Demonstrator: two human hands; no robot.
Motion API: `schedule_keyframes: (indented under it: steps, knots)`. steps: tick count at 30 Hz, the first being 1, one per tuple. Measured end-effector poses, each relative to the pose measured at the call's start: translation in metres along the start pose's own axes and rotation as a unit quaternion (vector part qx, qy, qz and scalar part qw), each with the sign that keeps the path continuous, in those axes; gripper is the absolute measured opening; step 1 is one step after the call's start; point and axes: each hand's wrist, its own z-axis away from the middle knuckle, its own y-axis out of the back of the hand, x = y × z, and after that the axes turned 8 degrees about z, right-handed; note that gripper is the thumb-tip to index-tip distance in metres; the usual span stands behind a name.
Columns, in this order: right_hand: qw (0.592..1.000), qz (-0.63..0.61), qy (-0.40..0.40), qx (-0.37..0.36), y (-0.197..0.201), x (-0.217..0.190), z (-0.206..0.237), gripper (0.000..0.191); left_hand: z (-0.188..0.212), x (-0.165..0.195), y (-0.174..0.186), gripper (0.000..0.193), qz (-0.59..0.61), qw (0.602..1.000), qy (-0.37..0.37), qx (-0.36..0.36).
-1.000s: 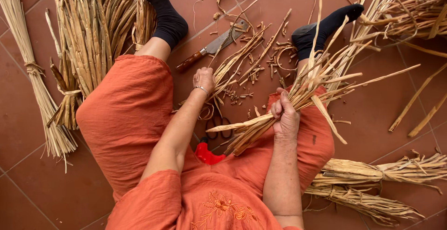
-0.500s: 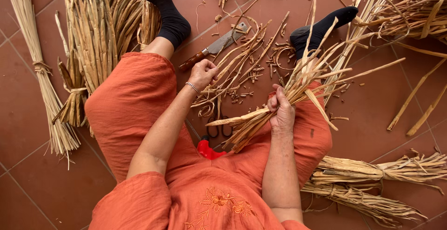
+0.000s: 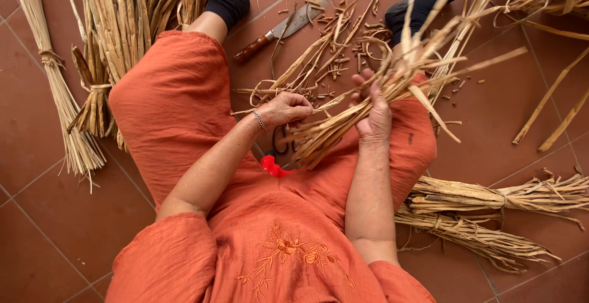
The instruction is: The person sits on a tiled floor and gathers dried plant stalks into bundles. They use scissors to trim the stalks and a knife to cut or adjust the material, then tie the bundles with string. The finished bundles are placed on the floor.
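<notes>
I sit on a tiled floor in orange clothes with my legs spread. My right hand (image 3: pixel 373 109) grips a bundle of dried straw strips (image 3: pixel 392 85) that lies across my right thigh and fans out to the upper right. My left hand (image 3: pixel 287 108) is closed on a few loose strands (image 3: pixel 307 63) that run up from the floor between my legs, just left of the bundle. Scissors with a red handle (image 3: pixel 273 165) lie partly hidden under the bundle, between my thighs.
A knife with a wooden handle (image 3: pixel 279 30) lies on the floor between my feet, among short straw scraps. Tied straw bundles lie at the left (image 3: pixel 92 88), far left (image 3: pixel 55 76) and lower right (image 3: pixel 478 211). More loose straw fills the upper right corner.
My left hand has moved right and closed on loose strands next to the bundle. The right hand has kept its grip on the bundle, which has shifted a little.
</notes>
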Motion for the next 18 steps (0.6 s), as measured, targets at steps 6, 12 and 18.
schedule_keyframes:
  steps: [6, 12, 18]
  knots:
    - [0.993, -0.110, -0.005, -0.028, 0.029, -0.003, -0.013, 0.028, 0.012, -0.011, 0.011, 0.026, -0.102, 0.995, -0.019, -0.003]
    - [0.994, -0.096, 0.005, -0.049, 0.034, -0.001, -0.012, 0.021, 0.023, -0.012, 0.007, 0.031, -0.085, 0.996, -0.017, 0.005]
    - [0.994, 0.049, 0.077, 0.052, 0.024, -0.012, 0.003, 0.024, 0.011, 0.003, 0.046, 0.026, -0.111, 0.961, -0.089, 0.236]
